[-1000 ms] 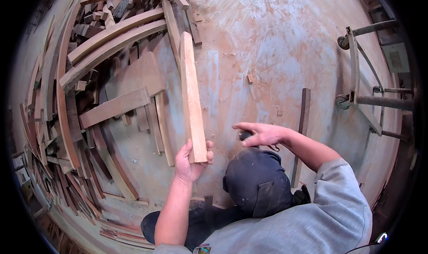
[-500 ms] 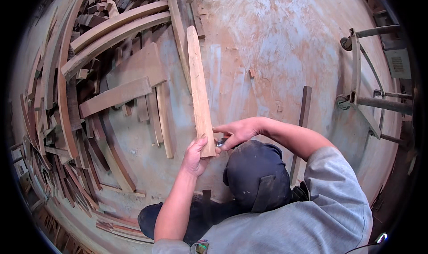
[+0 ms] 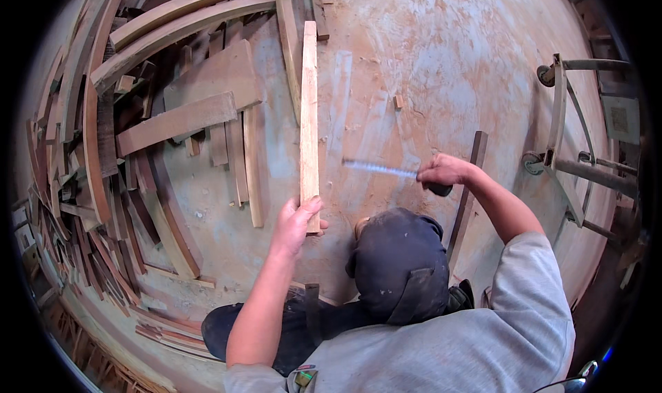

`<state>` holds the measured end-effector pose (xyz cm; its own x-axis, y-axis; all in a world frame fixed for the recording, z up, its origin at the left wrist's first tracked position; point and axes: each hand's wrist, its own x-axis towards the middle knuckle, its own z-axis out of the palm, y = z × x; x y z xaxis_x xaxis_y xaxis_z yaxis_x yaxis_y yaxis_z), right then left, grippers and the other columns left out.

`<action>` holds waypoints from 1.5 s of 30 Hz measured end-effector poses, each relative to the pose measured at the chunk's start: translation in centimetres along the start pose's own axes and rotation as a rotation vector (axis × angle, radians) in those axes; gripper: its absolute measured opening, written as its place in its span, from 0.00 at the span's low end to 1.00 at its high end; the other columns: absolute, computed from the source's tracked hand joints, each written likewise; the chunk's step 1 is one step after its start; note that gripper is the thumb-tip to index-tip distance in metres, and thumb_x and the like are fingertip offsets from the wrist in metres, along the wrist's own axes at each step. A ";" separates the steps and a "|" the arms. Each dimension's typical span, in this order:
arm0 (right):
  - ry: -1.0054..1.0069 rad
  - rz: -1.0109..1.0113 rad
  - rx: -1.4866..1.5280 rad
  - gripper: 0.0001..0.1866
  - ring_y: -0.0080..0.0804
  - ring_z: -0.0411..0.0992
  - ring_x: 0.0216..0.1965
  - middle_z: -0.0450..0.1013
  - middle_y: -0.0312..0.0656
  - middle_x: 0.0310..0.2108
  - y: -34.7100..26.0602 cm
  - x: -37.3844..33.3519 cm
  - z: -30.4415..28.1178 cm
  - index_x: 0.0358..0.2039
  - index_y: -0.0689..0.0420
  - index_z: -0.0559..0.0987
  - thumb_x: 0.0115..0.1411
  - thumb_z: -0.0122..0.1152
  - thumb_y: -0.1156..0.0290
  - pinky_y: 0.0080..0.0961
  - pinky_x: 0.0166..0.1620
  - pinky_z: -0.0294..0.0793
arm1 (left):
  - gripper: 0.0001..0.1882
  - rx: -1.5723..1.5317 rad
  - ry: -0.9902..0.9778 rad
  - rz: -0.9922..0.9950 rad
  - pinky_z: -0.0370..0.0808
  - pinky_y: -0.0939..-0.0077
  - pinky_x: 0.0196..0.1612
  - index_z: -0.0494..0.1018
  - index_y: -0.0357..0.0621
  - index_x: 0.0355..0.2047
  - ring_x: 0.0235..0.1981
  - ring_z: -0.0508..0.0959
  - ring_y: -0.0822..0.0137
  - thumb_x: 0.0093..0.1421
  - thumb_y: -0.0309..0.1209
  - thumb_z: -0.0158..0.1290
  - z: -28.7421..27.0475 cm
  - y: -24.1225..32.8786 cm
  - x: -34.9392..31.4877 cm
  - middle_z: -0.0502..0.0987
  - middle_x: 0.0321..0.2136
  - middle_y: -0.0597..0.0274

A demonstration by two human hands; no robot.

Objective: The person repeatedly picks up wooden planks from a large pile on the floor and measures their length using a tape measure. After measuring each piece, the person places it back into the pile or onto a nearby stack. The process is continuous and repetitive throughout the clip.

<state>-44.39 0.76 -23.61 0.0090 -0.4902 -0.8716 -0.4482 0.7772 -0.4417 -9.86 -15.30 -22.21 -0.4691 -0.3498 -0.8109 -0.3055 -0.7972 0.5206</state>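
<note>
A long, pale wooden bar (image 3: 309, 110) points away from me, its narrow side turned up. My left hand (image 3: 295, 224) is closed around its near end, thumb on top. Off to the right, my right hand (image 3: 445, 172) grips what looks like a tape measure (image 3: 438, 188) with a dark body. A thin, pale strip extends from this fist toward the bar, blurred by motion, and its tip stays apart from the wood. My fingers cover part of the tool.
Stacked boards and curved wooden pieces (image 3: 176, 124) fill the left side. A dark wooden strip (image 3: 469, 186) lies right of my bent knee (image 3: 396, 269). A metal frame on casters (image 3: 555, 117) stands at the far right. One small wood block (image 3: 398, 102) rests on the floor.
My right hand has moved away from the bar's near end to the right, with a strip now extending from its tool. The bar has rolled in my left hand, showing a narrower side.
</note>
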 end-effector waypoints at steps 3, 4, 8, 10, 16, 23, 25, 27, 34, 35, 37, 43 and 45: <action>0.233 -0.123 0.019 0.16 0.31 0.76 0.30 0.79 0.44 0.27 -1.6 -0.4 -1.2 0.34 0.61 0.82 0.62 0.54 0.60 0.29 0.38 0.75 | 0.22 0.037 0.017 0.001 0.77 0.76 0.27 0.67 0.35 0.49 0.26 0.79 0.69 0.62 0.40 0.54 -0.1 0.2 0.0 0.77 0.35 0.56; 0.269 -0.120 0.019 0.16 0.31 0.76 0.30 0.78 0.46 0.26 -2.3 -0.3 -1.2 0.35 0.61 0.82 0.62 0.54 0.60 0.30 0.37 0.74 | 0.22 0.042 0.016 0.003 0.76 0.76 0.27 0.67 0.35 0.48 0.25 0.78 0.69 0.62 0.40 0.54 0.0 0.1 0.0 0.77 0.35 0.56; 0.345 -0.123 0.003 0.16 0.39 0.76 0.27 0.75 0.51 0.25 -6.5 0.2 -0.6 0.36 0.61 0.82 0.62 0.55 0.61 0.34 0.35 0.74 | 0.22 0.056 0.016 0.020 0.76 0.76 0.26 0.67 0.36 0.46 0.25 0.78 0.70 0.61 0.41 0.55 -0.1 -0.2 0.2 0.77 0.34 0.56; 0.347 -0.161 -0.075 0.15 0.44 0.75 0.27 0.76 0.52 0.26 -7.2 0.4 -0.4 0.36 0.59 0.82 0.62 0.55 0.61 0.35 0.35 0.74 | 0.22 0.064 0.018 0.024 0.76 0.77 0.26 0.67 0.36 0.46 0.25 0.78 0.70 0.61 0.41 0.55 0.0 -0.1 0.1 0.76 0.33 0.56; 0.395 -0.210 -0.183 0.15 0.50 0.75 0.30 0.77 0.52 0.28 -6.9 1.7 -0.1 0.36 0.56 0.83 0.62 0.54 0.59 0.38 0.36 0.74 | 0.22 0.067 0.019 0.028 0.76 0.77 0.26 0.67 0.35 0.46 0.24 0.78 0.70 0.61 0.41 0.55 0.1 -0.1 0.1 0.75 0.32 0.57; 0.442 -0.212 -0.278 0.15 0.49 0.75 0.32 0.77 0.48 0.27 -6.4 2.5 0.1 0.34 0.54 0.83 0.63 0.53 0.58 0.39 0.37 0.74 | 0.22 0.075 0.012 0.019 0.76 0.76 0.26 0.66 0.35 0.46 0.24 0.77 0.70 0.62 0.41 0.54 0.1 -0.4 0.6 0.75 0.32 0.57; 0.431 -0.187 -0.283 0.15 0.49 0.75 0.32 0.77 0.46 0.28 -6.1 2.7 0.1 0.33 0.54 0.82 0.63 0.53 0.58 0.40 0.37 0.74 | 0.21 0.073 0.006 0.018 0.76 0.76 0.26 0.66 0.35 0.46 0.24 0.77 0.70 0.62 0.40 0.54 0.2 -0.3 0.5 0.75 0.32 0.57; 0.486 -0.260 -0.324 0.14 0.49 0.75 0.33 0.77 0.46 0.28 -5.6 3.0 0.3 0.32 0.55 0.81 0.63 0.53 0.59 0.41 0.37 0.74 | 0.21 0.074 0.003 0.018 0.76 0.76 0.26 0.66 0.35 0.46 0.24 0.77 0.70 0.62 0.40 0.54 0.3 -0.4 0.6 0.75 0.32 0.57; 0.570 -0.381 -0.417 0.13 0.48 0.75 0.35 0.77 0.45 0.30 -5.2 3.3 0.6 0.32 0.54 0.81 0.63 0.53 0.60 0.41 0.38 0.74 | 0.21 0.063 0.004 0.010 0.76 0.76 0.26 0.66 0.35 0.46 0.24 0.77 0.70 0.63 0.41 0.53 0.1 -0.4 0.6 0.75 0.31 0.58; 0.570 -0.367 -0.426 0.13 0.49 0.74 0.35 0.77 0.45 0.30 -5.3 3.4 0.6 0.32 0.54 0.81 0.63 0.53 0.60 0.42 0.38 0.74 | 0.21 0.052 0.005 0.005 0.76 0.76 0.26 0.66 0.35 0.46 0.24 0.77 0.70 0.63 0.41 0.53 0.1 -0.3 0.6 0.75 0.30 0.58; 0.568 -0.340 -0.445 0.13 0.50 0.74 0.36 0.77 0.46 0.30 -5.4 3.5 0.8 0.32 0.55 0.81 0.63 0.53 0.60 0.42 0.37 0.74 | 0.21 0.026 0.005 -0.006 0.76 0.76 0.26 0.66 0.36 0.47 0.24 0.77 0.70 0.63 0.40 0.53 0.1 -0.2 0.6 0.75 0.30 0.59; 0.574 -0.250 0.165 0.14 0.30 0.75 0.28 0.76 0.43 0.25 -5.7 2.5 1.1 0.31 0.61 0.80 0.63 0.54 0.63 0.28 0.36 0.74 | 0.23 0.362 0.151 0.240 0.77 0.69 0.37 0.66 0.32 0.49 0.32 0.80 0.62 0.59 0.36 0.56 0.0 -0.3 1.1 0.77 0.35 0.53; 0.585 -0.201 0.298 0.14 0.24 0.74 0.28 0.76 0.40 0.24 -6.1 1.7 0.8 0.30 0.63 0.79 0.64 0.53 0.64 0.24 0.36 0.73 | 0.25 0.597 0.287 0.354 0.77 0.64 0.42 0.67 0.31 0.49 0.37 0.80 0.55 0.56 0.35 0.58 0.5 0.9 0.6 0.78 0.38 0.48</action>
<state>-40.93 -4.52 -22.50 -0.4556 -0.7036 -0.5454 -0.2227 0.6832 -0.6954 -10.86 -15.97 -22.03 -0.4129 -0.7155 -0.5636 -0.6126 -0.2398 0.7532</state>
